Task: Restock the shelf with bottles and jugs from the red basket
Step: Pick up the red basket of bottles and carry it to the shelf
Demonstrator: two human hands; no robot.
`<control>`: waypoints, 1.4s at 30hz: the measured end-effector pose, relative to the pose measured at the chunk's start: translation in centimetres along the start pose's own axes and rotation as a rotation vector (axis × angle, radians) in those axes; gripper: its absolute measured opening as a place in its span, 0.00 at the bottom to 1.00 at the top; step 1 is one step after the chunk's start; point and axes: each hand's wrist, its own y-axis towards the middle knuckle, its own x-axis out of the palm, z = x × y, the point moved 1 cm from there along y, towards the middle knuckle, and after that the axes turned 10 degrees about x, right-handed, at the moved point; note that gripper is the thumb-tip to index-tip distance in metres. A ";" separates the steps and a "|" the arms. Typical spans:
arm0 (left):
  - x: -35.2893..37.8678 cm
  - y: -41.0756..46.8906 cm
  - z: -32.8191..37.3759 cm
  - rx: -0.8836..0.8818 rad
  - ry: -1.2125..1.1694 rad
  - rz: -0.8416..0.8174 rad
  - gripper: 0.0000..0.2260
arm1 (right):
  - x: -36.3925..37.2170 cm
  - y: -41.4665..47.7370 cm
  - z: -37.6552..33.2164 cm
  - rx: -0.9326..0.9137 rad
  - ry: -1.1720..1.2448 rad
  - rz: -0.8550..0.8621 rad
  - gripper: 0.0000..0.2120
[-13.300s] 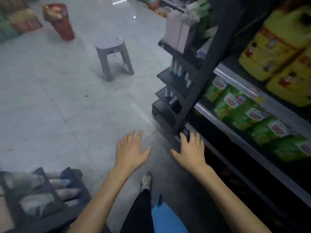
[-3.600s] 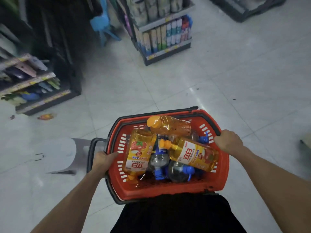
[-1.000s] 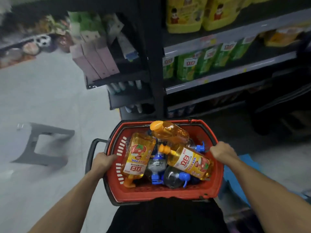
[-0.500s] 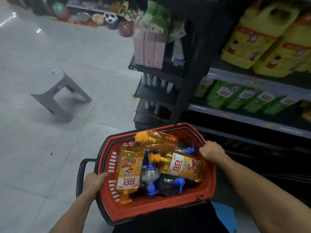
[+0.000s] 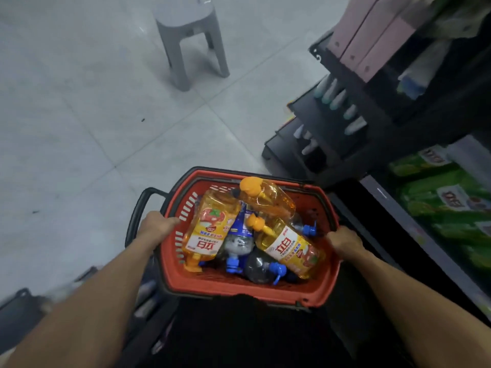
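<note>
Beside the shelf [image 5: 425, 236] at three o'clock, the red basket [image 5: 239, 289] has arrived (bottles [image 5: 289, 248] all aboard), with left hand [image 5: 159, 226] and right hand [image 5: 345, 241] gripping its rims, so unloading can begin.

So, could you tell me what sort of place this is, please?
Probably a small shop or supermarket aisle: shelving stocked with green packs, and a red basket loaded with orange bottles.

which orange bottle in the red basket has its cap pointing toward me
The leftmost orange plastic bottle, beside the left hand; the upper bottle and right bottle point their caps away.
</note>
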 end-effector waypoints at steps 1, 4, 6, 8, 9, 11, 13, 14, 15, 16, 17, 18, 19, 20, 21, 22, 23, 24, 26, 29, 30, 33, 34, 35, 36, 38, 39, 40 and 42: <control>1.1 -0.6 -0.4 -0.032 -0.017 0.005 0.15 | -0.4 1.5 0.3 -0.016 -0.017 -0.008 0.11; 4.7 -2.0 -1.4 -0.133 -0.052 -0.008 0.16 | -1.1 5.5 0.7 -0.044 -0.059 -0.007 0.11; 6.9 -2.1 -1.5 -0.186 -0.060 -0.049 0.16 | -1.9 6.5 0.4 -0.032 -0.086 0.005 0.08; 9.1 -1.1 -1.5 -0.201 -0.070 -0.084 0.17 | -2.0 8.2 0.5 0.006 -0.103 0.015 0.09; 10.1 -0.3 -1.5 -0.210 -0.095 -0.097 0.17 | -1.8 9.3 0.7 0.029 -0.099 0.023 0.14; 11.8 1.7 -1.4 -0.232 -0.099 -0.139 0.18 | -1.1 12.0 1.4 0.078 -0.117 0.010 0.17; 13.5 4.0 -1.8 -0.272 -0.094 -0.174 0.20 | -0.2 15.1 1.6 0.106 -0.141 -0.015 0.16; 14.3 5.1 -1.9 -0.291 -0.102 -0.184 0.20 | 0.4 16.8 1.6 0.132 -0.143 -0.017 0.18; 15.2 6.2 -2.3 -0.314 -0.112 -0.191 0.21 | 1.3 19.1 1.8 0.162 -0.151 -0.023 0.20; 16.0 7.4 -2.7 -0.326 -0.115 -0.193 0.22 | 2.3 21.4 1.9 0.174 -0.176 -0.038 0.22; 17.6 9.1 -3.6 -0.347 -0.113 -0.200 0.23 | 4.2 24.9 2.4 0.163 -0.185 -0.068 0.24; 18.5 10.3 -4.0 -0.362 -0.115 -0.196 0.23 | 5.4 27.5 2.6 0.137 -0.191 -0.095 0.25; 19.0 11.5 -4.2 -0.362 -0.124 -0.186 0.24 | 5.8 28.2 2.0 0.123 -0.183 -0.107 0.25; 19.2 12.4 -4.4 -0.364 -0.137 -0.180 0.23 | 6.2 28.3 1.1 0.101 -0.148 -0.112 0.26; 20.2 14.2 -5.1 -0.364 -0.157 -0.167 0.23 | 6.9 29.1 -0.1 0.078 -0.107 -0.114 0.26; 21.5 16.3 -6.1 -0.368 -0.163 -0.150 0.22 | 7.7 29.8 -1.7 0.049 -0.082 -0.109 0.27; 22.2 18.0 -6.8 -0.360 -0.148 -0.141 0.21 | 8.2 29.8 -3.2 0.030 -0.065 -0.102 0.27; 23.2 19.6 -7.3 -0.355 -0.125 -0.135 0.20 | 9.0 30.6 -4.4 0.021 -0.057 -0.102 0.27; 24.9 23.1 -8.2 -0.335 -0.099 -0.112 0.20 | 11.0 33.6 -5.8 0.008 -0.015 -0.117 0.26; 27.1 27.8 -9.2 -0.296 -0.107 -0.075 0.20 | 14.5 39.1 -7.2 -0.003 0.012 -0.096 0.25; 27.9 29.0 -9.5 -0.288 -0.110 -0.077 0.19 | 15.7 41.0 -7.4 0.017 0.013 -0.080 0.25; 29.7 31.8 -10.4 -0.294 -0.145 -0.077 0.18 | 18.6 44.7 -8.1 0.051 0.021 -0.030 0.25; 30.3 32.5 -10.9 -0.303 -0.150 -0.073 0.19 | 19.5 45.2 -8.3 0.049 0.039 -0.023 0.24; 30.7 33.0 -11.4 -0.317 -0.156 -0.069 0.19 | 20.3 45.7 -8.3 0.051 0.053 -0.019 0.24; 31.0 33.2 -11.7 -0.332 -0.161 -0.071 0.19 | 21.0 45.9 -8.1 0.059 0.063 -0.020 0.23; 31.2 32.6 -12.1 -0.351 -0.165 -0.066 0.19 | 21.9 45.5 -7.3 0.072 0.099 -0.035 0.24; 31.3 32.0 -12.1 -0.350 -0.171 -0.046 0.20 | 22.1 44.9 -6.8 0.079 0.138 -0.054 0.25; 31.1 31.2 -11.8 -0.333 -0.174 -0.024 0.21 | 22.1 43.9 -6.4 0.079 0.183 -0.075 0.25; 30.4 29.1 -10.5 -0.308 -0.196 0.034 0.21 | 21.6 41.5 -5.9 0.095 0.264 -0.109 0.28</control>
